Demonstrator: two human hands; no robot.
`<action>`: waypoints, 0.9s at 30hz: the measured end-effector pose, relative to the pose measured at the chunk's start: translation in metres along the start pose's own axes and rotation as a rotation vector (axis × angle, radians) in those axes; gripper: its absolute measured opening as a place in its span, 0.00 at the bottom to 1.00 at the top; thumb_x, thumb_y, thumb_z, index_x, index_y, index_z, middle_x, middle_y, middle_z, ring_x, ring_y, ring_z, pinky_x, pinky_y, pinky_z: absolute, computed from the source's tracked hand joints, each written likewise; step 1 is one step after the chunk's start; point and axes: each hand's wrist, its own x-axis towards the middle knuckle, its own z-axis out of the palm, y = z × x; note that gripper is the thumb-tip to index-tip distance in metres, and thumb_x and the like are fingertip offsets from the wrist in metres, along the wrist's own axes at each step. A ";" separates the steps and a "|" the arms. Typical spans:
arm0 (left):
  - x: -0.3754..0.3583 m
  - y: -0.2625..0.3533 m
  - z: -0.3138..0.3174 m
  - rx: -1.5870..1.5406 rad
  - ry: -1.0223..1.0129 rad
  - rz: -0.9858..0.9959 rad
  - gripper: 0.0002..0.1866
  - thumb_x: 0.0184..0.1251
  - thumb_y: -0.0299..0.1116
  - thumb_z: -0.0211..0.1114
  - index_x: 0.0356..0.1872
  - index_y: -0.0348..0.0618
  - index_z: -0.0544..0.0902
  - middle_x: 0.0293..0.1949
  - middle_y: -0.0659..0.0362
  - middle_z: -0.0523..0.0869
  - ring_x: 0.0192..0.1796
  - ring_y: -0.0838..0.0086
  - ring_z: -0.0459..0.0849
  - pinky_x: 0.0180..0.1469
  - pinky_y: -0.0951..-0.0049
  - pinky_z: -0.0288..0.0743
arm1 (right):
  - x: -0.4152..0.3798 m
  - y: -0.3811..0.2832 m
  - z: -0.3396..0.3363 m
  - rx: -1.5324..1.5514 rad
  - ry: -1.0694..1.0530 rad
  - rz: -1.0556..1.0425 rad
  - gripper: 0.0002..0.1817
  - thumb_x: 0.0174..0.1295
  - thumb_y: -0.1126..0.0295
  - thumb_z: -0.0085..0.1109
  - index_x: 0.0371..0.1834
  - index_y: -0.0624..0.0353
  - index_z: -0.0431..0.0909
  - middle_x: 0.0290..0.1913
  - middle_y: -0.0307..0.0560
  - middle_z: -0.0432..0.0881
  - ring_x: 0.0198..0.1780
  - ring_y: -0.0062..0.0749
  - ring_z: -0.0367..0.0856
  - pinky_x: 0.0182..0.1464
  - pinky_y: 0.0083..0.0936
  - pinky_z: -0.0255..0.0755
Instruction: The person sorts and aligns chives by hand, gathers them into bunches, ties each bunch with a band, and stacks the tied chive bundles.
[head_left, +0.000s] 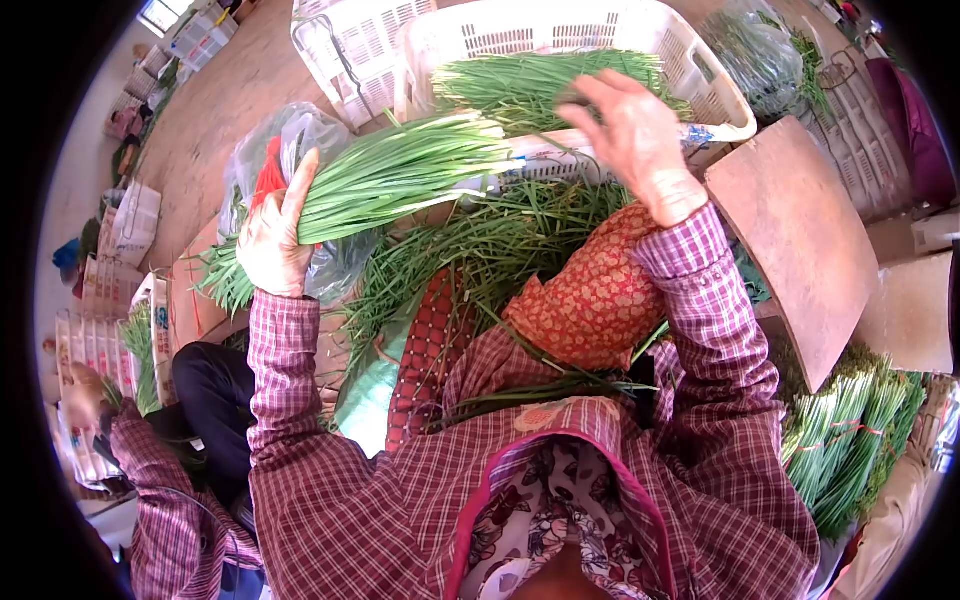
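Observation:
My left hand [275, 238] is closed around a thick bunch of green chives [400, 172], held level with its pale stem ends pointing right. Over the white plastic crate [570, 22] is my right hand [637, 135], its fingers blurred and apart, with nothing visible between them. More chives [545, 85] lie inside that crate, just beyond the right hand. Loose chive leaves [480, 235] are heaped across my lap, beside the red flowered cloth [590, 305]. Red ties [268, 175] and a clear plastic bag [300, 130] show by my left hand.
A brown board [790, 240] leans at my right. Tied chive bundles [850, 440] sit below it. Another white crate [350, 50] adjoins the first. At my left sits another person in a checked sleeve [165, 510], near a crate with greens [140, 350].

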 end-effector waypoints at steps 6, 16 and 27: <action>0.006 0.009 -0.003 0.048 -0.018 0.020 0.38 0.48 0.36 0.71 0.65 0.77 0.73 0.26 0.66 0.76 0.30 0.72 0.80 0.38 0.68 0.78 | 0.006 -0.043 0.026 0.164 0.179 -0.297 0.08 0.55 0.61 0.66 0.36 0.48 0.82 0.29 0.43 0.76 0.33 0.42 0.79 0.37 0.35 0.77; 0.003 0.010 0.002 0.029 -0.037 0.008 0.37 0.50 0.33 0.70 0.65 0.78 0.73 0.25 0.64 0.75 0.30 0.70 0.79 0.37 0.67 0.77 | 0.003 -0.037 0.029 0.271 0.130 -0.117 0.07 0.61 0.68 0.56 0.34 0.59 0.72 0.31 0.49 0.83 0.28 0.42 0.82 0.32 0.39 0.75; -0.049 -0.020 0.044 -1.330 -0.223 -0.685 0.22 0.68 0.21 0.53 0.63 0.33 0.72 0.61 0.50 0.77 0.59 0.64 0.79 0.62 0.63 0.75 | -0.011 0.039 0.002 -0.173 -0.198 0.098 0.07 0.66 0.64 0.55 0.39 0.54 0.79 0.30 0.48 0.82 0.30 0.39 0.84 0.34 0.36 0.79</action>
